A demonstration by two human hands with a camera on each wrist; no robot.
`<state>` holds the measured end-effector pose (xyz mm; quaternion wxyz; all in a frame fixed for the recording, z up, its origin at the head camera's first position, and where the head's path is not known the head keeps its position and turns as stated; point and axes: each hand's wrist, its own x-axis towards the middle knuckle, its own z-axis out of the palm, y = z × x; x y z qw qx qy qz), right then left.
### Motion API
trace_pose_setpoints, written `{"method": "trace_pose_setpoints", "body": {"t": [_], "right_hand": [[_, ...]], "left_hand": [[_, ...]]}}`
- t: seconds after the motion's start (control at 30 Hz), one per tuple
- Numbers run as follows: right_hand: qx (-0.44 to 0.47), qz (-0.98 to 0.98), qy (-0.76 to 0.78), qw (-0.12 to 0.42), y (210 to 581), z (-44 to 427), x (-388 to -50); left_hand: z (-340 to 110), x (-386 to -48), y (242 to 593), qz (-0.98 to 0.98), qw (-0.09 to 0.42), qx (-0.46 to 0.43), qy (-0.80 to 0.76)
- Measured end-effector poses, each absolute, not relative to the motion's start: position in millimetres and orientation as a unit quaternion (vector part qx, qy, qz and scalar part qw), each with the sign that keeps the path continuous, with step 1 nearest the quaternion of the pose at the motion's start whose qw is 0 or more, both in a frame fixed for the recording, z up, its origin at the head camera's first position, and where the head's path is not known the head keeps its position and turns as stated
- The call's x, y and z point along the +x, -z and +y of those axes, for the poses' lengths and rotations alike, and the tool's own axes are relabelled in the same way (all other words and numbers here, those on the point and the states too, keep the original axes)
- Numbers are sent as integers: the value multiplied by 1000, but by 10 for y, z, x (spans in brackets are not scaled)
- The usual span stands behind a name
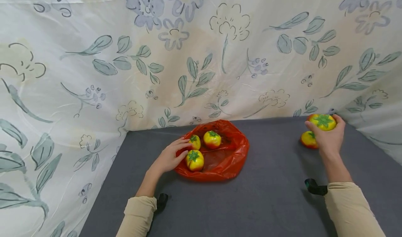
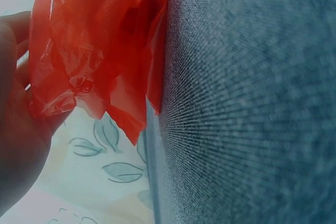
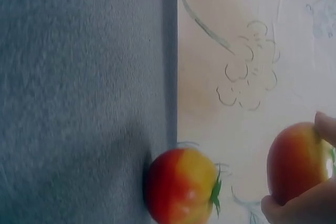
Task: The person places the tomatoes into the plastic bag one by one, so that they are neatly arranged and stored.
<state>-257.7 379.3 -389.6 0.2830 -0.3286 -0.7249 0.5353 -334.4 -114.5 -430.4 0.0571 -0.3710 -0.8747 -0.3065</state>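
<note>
My right hand (image 1: 329, 136) grips a glossy red-and-yellow tomato (image 1: 323, 122) with a green star-shaped top, held above the cloth. Just below it a second tomato (image 1: 308, 139) sits on the surface; in the right wrist view this resting tomato (image 3: 181, 187) is apart from the held tomato (image 3: 296, 163). A red plastic bag (image 1: 240, 150) lies spread open, with three tomatoes inside, one of them a tomato (image 1: 212, 139) towards the back. Over the bag's left rim reaches my left hand (image 1: 172, 155), fingers extended beside the two left tomatoes. In the left wrist view, the bag (image 2: 89, 51) partly hides its fingers.
A dark grey cloth surface (image 1: 270, 195) carries everything. Behind and along the left hangs a floral curtain (image 1: 232, 55). Dark wrist-worn devices (image 1: 315, 187) stick out near both sleeves.
</note>
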Motion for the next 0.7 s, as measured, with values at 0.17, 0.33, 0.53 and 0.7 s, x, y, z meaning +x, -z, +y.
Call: {"method": "trace_pose_setpoints", "body": {"t": [0.17,0.33,0.53,0.7], "right_hand": [[-310,-750,-517,272,3952,3739,-2652],[-285,-755,-511,296,4052,3723,-2738],[-276,-768,-503,285,3919,3517,-2731],[-249,-774,-503,294,3948,3449,-2825]], "left_hand": [[-1146,-3338,4305,-873,55,-370,311],[-1149,-3335,4310,-878,49,-363,309],[-1150,-3337,4301,-877,46,-362,312],[-1148,-3335,4291,-875,52,-365,314]]}}
